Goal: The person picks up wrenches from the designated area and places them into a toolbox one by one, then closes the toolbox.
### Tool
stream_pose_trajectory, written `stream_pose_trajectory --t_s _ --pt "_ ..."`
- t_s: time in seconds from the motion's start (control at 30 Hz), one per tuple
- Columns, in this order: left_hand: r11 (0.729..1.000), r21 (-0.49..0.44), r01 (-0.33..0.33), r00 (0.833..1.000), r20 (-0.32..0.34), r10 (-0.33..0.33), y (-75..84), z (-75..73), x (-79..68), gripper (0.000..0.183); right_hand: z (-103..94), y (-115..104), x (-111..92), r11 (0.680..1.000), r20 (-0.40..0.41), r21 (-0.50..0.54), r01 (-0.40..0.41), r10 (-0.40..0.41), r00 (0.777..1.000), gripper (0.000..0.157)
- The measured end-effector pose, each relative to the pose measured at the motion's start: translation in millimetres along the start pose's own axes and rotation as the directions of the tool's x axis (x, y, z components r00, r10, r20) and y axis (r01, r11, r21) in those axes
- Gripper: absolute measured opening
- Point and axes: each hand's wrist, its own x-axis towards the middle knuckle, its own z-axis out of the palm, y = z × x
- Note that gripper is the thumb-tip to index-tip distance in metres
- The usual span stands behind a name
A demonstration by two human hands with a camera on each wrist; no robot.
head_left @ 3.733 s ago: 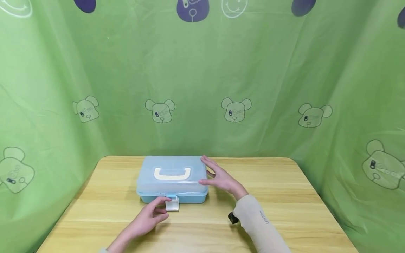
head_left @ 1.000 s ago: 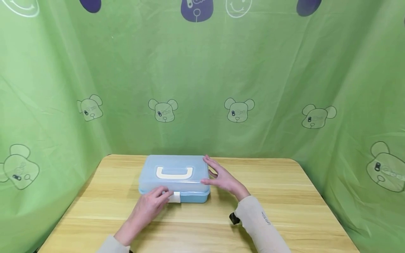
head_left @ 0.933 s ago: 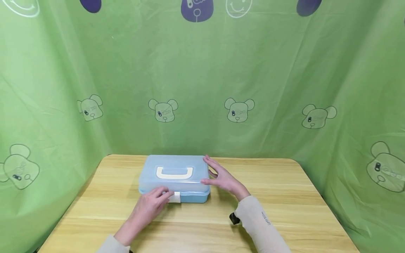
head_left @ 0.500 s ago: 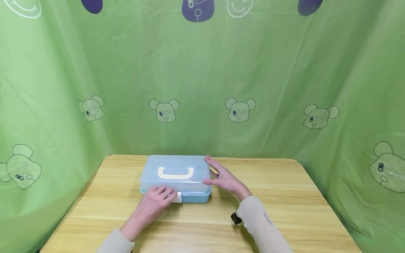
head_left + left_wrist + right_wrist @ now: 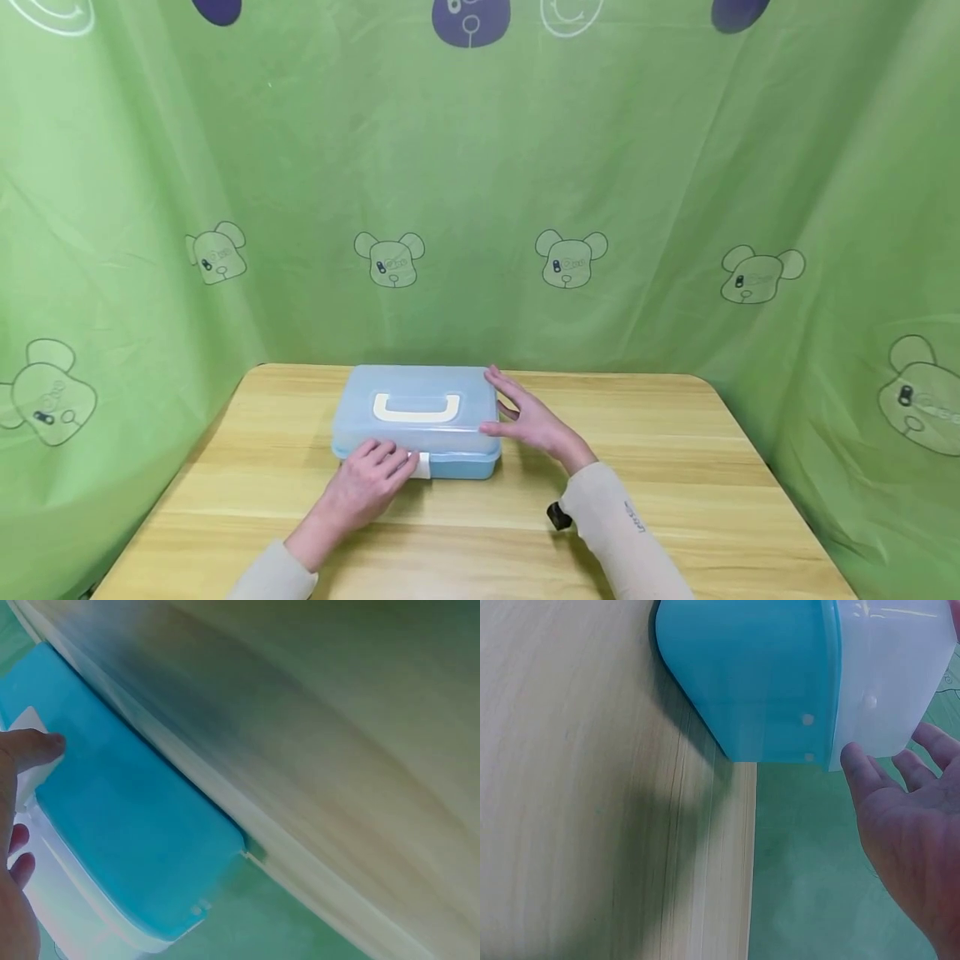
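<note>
A plastic storage box stands left of the table's middle, with a blue base (image 5: 468,470), a translucent lid (image 5: 360,379) lying down on it and a white carry handle (image 5: 416,415) folded flat. My left hand (image 5: 363,483) is at the front, its thumb on the white latch (image 5: 34,778) and its other fingers bent against the lid. The latch lies up against the box's front, partly covered by that hand. On the right side, my right hand (image 5: 528,423) spreads its fingers along the lid; in the right wrist view its fingertips (image 5: 853,754) are right at the lid's side.
The light wooden table (image 5: 637,500) carries the box near its back edge. Green cloth (image 5: 480,167) printed with bear heads hangs behind and on both sides. A small black object (image 5: 558,516) shows beside the right sleeve.
At first the latch hung outward with my left fingers beside it; now it lies against the box's front. My left hand has moved up onto it. My right hand has stayed at the lid.
</note>
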Motion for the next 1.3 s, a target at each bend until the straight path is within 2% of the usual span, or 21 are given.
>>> stream_pose_trajectory --t_s 0.1,0.33,0.57,0.93,1.03,1.17,1.3 --pt "1.000 -0.005 -0.005 1.000 -0.012 0.005 -1.2 0.5 -0.9 0.037 -0.4 -0.1 -0.2 1.000 0.003 0.003 0.001 -0.001 1.000 0.104" --pt "0.995 -0.088 0.042 0.999 -0.022 -0.044 -5.1 2.1 -2.6 0.031 -0.6 0.3 0.4 1.000 0.005 -0.001 0.002 -0.002 1.000 0.104" --pt "0.999 -0.015 -0.031 0.999 0.004 0.031 -4.3 1.3 -1.3 0.034 0.2 0.8 -0.7 1.000 0.007 -0.006 -0.009 0.009 1.000 0.106" --pt "0.999 0.015 -0.038 0.999 0.028 0.037 1.9 0.3 1.2 0.041 0.3 2.1 0.5 1.000 0.008 -0.010 -0.013 0.014 1.000 0.106" --pt "1.000 -0.009 -0.021 0.999 0.038 0.022 3.0 -1.3 -0.1 0.041 0.7 1.2 -0.3 1.000 0.013 -0.004 -0.015 0.015 1.000 0.106" --pt "0.997 -0.068 0.040 0.999 0.039 -0.037 2.3 -5.4 -0.7 0.023 -0.6 0.0 -1.6 1.000 0.014 -0.009 -0.023 0.023 1.000 0.107" --pt "0.983 -0.149 0.110 0.994 0.011 -0.110 0.2 -7.7 -1.8 0.042 -1.6 -0.4 -1.4 1.000 0.009 -0.015 -0.022 0.022 1.000 0.106"
